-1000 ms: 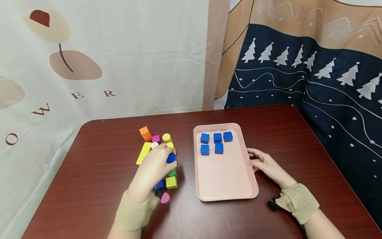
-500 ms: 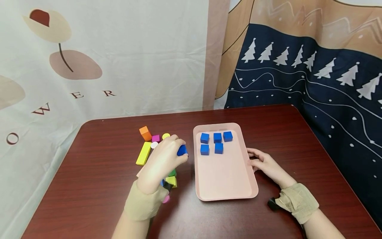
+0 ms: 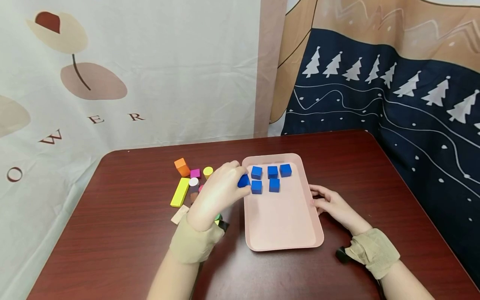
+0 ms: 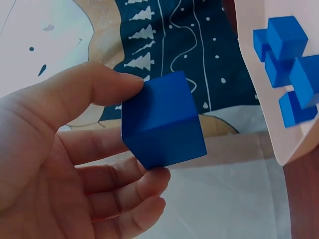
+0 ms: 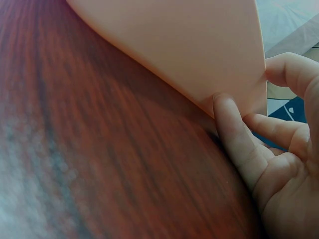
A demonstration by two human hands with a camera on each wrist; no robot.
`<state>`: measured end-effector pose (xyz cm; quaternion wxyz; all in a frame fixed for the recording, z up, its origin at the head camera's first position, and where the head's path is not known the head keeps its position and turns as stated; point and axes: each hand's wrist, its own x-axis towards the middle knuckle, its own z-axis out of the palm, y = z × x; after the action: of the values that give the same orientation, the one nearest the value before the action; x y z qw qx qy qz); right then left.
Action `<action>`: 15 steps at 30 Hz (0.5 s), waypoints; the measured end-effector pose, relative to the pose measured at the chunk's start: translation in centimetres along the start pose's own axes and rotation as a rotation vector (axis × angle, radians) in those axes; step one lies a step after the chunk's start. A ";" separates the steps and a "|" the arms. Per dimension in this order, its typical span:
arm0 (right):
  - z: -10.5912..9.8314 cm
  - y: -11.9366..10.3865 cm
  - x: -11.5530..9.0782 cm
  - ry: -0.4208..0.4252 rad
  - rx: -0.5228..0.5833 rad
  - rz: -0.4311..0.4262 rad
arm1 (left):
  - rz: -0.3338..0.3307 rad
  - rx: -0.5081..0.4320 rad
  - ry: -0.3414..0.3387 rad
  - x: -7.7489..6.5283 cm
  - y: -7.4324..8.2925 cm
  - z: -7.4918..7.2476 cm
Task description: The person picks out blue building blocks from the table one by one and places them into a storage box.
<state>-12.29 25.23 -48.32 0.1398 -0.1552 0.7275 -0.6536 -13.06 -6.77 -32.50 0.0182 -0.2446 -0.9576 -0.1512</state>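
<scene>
Pinched between thumb and fingers of my left hand (image 3: 217, 193) is a blue cube (image 4: 164, 119), held in the air at the left rim of the pink tray (image 3: 283, 225). Inside the tray, several blue cubes (image 3: 274, 185) sit toward its far end, two of them right beside the held one in the head view. My right hand (image 3: 339, 210) rests at the tray's right side; in the right wrist view its thumb (image 5: 232, 119) and fingertips touch the outer wall of the tray (image 5: 199, 55), without curling round it.
Left of the tray lie loose blocks: an orange block (image 3: 182, 167), a long yellow block (image 3: 180, 192), a magenta cube (image 3: 195, 173), a yellow cylinder (image 3: 208, 172), a white-topped cylinder (image 3: 193, 182) and a pale flat block (image 3: 180, 214). My left forearm hides others. A curtain (image 3: 187, 83) hangs behind the table.
My left hand has lifted the blue cube from the loose blocks and carried it right to the tray's left rim. My right hand has stayed at the tray's side.
</scene>
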 end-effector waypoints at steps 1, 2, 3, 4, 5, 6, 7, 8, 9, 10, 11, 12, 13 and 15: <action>0.0 0.0 0.0 0.001 0.000 0.000 | 0.009 -0.001 -0.004 0.2 0.1 0.0; 0.0 0.0 0.0 0.000 0.000 -0.001 | 0.017 -0.001 -0.009 0.4 0.2 0.1; 0.0 0.0 0.0 -0.001 -0.001 -0.002 | 0.024 -0.001 -0.012 0.6 0.3 0.2; 0.0 -0.1 0.0 -0.001 -0.002 -0.003 | 0.031 -0.004 -0.015 0.8 0.5 0.2; 0.0 -0.1 0.0 -0.003 -0.004 -0.006 | 0.034 -0.008 -0.017 0.9 0.6 0.3; 0.0 -0.1 0.0 -0.005 -0.006 -0.009 | 0.037 -0.012 -0.018 1.1 0.7 0.4; 0.0 -0.1 0.0 -0.006 -0.009 -0.009 | 0.040 -0.015 -0.019 1.2 0.8 0.5; 0.0 0.0 0.0 -0.009 -0.013 -0.011 | 0.044 -0.015 -0.019 1.4 0.9 0.6; 0.0 0.0 0.0 -0.008 -0.015 -0.010 | 0.051 -0.010 -0.018 1.6 1.0 0.7; 0.0 0.0 0.0 -0.009 -0.018 -0.011 | 0.055 -0.010 -0.020 1.7 1.1 0.8; 0.0 0.0 0.0 -0.009 -0.018 -0.011 | 0.065 -0.009 -0.019 1.9 1.2 0.9; 0.0 0.0 0.0 -0.007 -0.019 -0.009 | 0.079 -0.003 -0.017 2.1 1.3 1.0; 0.0 0.0 0.0 -0.006 -0.018 -0.007 | 0.090 0.001 -0.018 2.3 1.5 1.1; 0.0 0.0 0.0 -0.004 -0.014 -0.007 | 0.112 0.008 -0.021 2.7 1.7 1.3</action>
<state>-12.25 25.25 -48.34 0.1378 -0.1598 0.7312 -0.6487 -14.58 -3.71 -32.97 0.0174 -0.2992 -0.9432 -0.1435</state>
